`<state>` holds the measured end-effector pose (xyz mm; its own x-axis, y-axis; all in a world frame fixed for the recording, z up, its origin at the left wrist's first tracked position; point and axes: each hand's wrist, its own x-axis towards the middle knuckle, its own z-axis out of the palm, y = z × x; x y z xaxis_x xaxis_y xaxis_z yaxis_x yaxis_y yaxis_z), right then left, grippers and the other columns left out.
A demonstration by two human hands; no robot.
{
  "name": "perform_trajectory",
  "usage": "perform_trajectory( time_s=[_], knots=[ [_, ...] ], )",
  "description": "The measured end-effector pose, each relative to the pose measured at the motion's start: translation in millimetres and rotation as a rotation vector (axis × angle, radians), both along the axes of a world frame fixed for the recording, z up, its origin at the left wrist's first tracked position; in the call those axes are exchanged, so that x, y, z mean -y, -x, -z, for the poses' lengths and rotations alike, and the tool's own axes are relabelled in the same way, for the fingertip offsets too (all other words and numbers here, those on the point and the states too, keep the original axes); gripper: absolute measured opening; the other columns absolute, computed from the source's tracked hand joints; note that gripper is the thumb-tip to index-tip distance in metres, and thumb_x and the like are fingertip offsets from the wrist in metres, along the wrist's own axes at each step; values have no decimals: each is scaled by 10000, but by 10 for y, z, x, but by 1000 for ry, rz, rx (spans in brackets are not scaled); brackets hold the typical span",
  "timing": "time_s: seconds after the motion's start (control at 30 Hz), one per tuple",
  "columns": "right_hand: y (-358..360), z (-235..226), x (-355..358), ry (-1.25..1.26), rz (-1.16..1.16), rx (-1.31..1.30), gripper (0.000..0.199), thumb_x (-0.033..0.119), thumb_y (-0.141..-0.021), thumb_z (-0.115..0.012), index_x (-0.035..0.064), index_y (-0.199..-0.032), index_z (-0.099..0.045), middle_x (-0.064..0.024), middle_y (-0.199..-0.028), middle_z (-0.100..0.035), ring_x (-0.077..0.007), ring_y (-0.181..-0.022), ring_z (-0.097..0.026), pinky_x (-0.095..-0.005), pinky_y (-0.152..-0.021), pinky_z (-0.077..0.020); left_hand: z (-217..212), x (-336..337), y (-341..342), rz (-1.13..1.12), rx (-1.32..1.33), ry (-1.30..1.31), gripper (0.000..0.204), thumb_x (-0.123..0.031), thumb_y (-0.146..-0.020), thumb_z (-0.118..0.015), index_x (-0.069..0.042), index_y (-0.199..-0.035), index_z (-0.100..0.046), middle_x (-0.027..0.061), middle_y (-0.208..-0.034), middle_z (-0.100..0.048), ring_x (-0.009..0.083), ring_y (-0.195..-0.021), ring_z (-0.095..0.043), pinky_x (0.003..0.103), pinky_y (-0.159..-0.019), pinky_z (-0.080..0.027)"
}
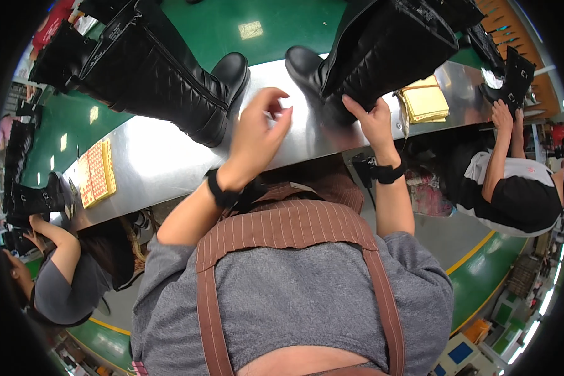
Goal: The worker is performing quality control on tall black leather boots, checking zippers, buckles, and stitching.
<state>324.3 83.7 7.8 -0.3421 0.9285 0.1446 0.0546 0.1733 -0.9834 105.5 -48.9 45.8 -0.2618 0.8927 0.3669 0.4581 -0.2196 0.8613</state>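
Two tall black boots stand on the metal bench in front of me, toes turned toward each other. The left boot (180, 76) has a side zipper and quilted creases along its shaft. The right boot (382, 57) tilts to the right, its wide top facing up. Against the lower back of the right boot, near the heel, my right hand (376, 125) is closed, thumb along the leather and fingers partly hidden. Between the boots hovers my left hand (260, 133), slightly blurred. Its fingers curl loosely, with a gap between thumb and forefinger and nothing visible in them.
The shiny bench (150, 164) curves across the view. A bundle of yellow cards (423, 101) lies right of the right boot; a red-and-yellow patterned stack (96, 173) lies at the left. Co-workers handle black boots at both sides, including a black boot (517, 78) at the far right.
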Motion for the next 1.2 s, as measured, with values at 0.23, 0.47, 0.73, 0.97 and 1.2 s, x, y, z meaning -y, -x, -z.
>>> perform_trajectory(
  time_s=[0.23,0.47,0.73,0.97,1.2],
  knots=[
    [-7,-77,131,52,-155,-87,335,97,-865,-702,-26,-1167,-624,-63,-1092,-678,-138,-993,-606,-302,-917,-464,390,-638,-237,236,437,736,261,-258,-940,-637,0,-956,-604,42,-682,-628,88,-539,-539,235,-473,-404],
    [7,-179,96,-77,-221,173,364,67,-705,-808,-24,-1035,-686,-110,-978,-722,-174,-899,-673,-316,-836,-518,309,-647,-149,475,660,783,247,-241,-987,-577,-37,-868,-648,3,-655,-626,42,-508,-477,200,-460,-348],
    [36,-117,142,-44,-257,85,376,69,-734,-798,13,-1085,-675,-65,-960,-721,-128,-877,-661,-281,-790,-519,-1110,-566,-15,698,655,278,250,-256,-990,-570,-36,-896,-643,3,-655,-626,18,-542,-513,148,-492,-349],
    [40,-877,244,-235,-175,331,916,98,-691,-794,-34,-1447,-294,-201,-1422,-422,-278,-1327,-407,-385,-1118,-295,-1284,-501,-87,517,590,287,258,-256,-988,-575,-19,-920,-651,4,-665,-626,18,-575,-524,152,-519,-362],
    [232,-2190,181,-1135,142,595,295,195,-696,-719,106,-976,-736,-63,-805,-616,-229,-794,-563,-329,-800,-403,-1182,-571,-127,584,628,182,252,-248,-977,-591,-21,-892,-659,9,-686,-632,27,-568,-527,170,-541,-389]
  ],
)
